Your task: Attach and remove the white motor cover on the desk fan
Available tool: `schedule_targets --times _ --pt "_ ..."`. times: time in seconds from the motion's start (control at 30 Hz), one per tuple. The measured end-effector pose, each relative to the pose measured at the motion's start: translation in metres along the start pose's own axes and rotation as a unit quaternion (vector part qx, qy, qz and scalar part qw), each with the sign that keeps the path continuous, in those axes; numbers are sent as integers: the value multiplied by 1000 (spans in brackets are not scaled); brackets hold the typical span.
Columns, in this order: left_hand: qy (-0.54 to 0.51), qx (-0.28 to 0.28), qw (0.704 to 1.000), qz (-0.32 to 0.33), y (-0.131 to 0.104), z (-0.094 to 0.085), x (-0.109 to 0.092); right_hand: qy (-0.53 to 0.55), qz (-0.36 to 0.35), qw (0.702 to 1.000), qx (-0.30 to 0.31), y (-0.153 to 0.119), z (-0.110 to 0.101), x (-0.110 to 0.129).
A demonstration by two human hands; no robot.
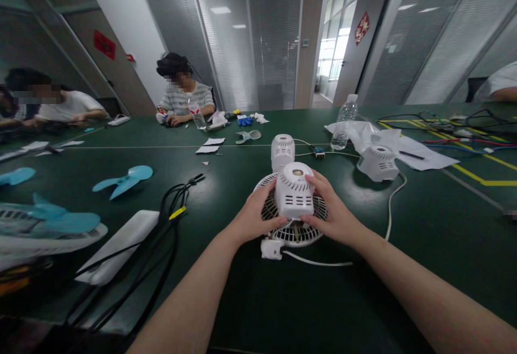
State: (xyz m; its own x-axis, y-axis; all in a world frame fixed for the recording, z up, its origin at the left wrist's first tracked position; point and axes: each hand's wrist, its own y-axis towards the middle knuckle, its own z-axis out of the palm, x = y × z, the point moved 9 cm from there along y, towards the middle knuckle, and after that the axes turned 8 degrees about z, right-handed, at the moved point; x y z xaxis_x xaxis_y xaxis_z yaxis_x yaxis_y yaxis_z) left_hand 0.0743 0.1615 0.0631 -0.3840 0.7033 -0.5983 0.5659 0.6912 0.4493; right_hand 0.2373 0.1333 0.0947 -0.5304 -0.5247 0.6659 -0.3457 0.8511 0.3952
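Note:
A white vented motor housing (297, 192) is between my two hands, above a round white fan grille (297, 235). My left hand (258, 214) wraps its left side, thumb at the lower edge. On the opposite side my right hand (333, 211) grips it, fingers near the top and thumb low. Just behind stands a second white housing (283, 150). A white plug (271, 249) with a cable lies at the grille's front edge. Whether the held housing rests on the grille or is slightly raised, I cannot tell.
Left are a white power strip (121, 243), black cables (173, 235) and blue fan blades (127, 180). Another housing (378, 163), a water bottle (344, 122) and paper (428, 152) lie right. Several people sit around the green table (226, 311).

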Motion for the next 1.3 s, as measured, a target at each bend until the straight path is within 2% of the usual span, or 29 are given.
schedule_targets --times 0.13,0.37,0.57,0.7,0.87,1.07,1.2,1.3 --pt "-8 9 1000 -20 -4 1 6 15 10 998 52 3 -2 -6" --pt "-23 20 999 -37 -4 0 7 27 45 994 92 4 -6 -7" --pt "-44 24 997 -53 -4 1 10 -2 39 994 103 1 -8 -5" --pt "-52 21 997 -59 -4 0 11 28 18 994 104 0 -8 -5" --pt "-55 24 996 -61 -4 -2 9 71 60 989 115 1 -1 -17" --pt "-43 21 998 -51 -4 -3 6 74 57 992 85 6 2 -21" --pt "-30 16 999 -38 -3 -3 4 81 71 991 84 6 4 -23" --pt "-25 21 998 -51 -4 -3 5 82 78 990 84 4 5 -24"
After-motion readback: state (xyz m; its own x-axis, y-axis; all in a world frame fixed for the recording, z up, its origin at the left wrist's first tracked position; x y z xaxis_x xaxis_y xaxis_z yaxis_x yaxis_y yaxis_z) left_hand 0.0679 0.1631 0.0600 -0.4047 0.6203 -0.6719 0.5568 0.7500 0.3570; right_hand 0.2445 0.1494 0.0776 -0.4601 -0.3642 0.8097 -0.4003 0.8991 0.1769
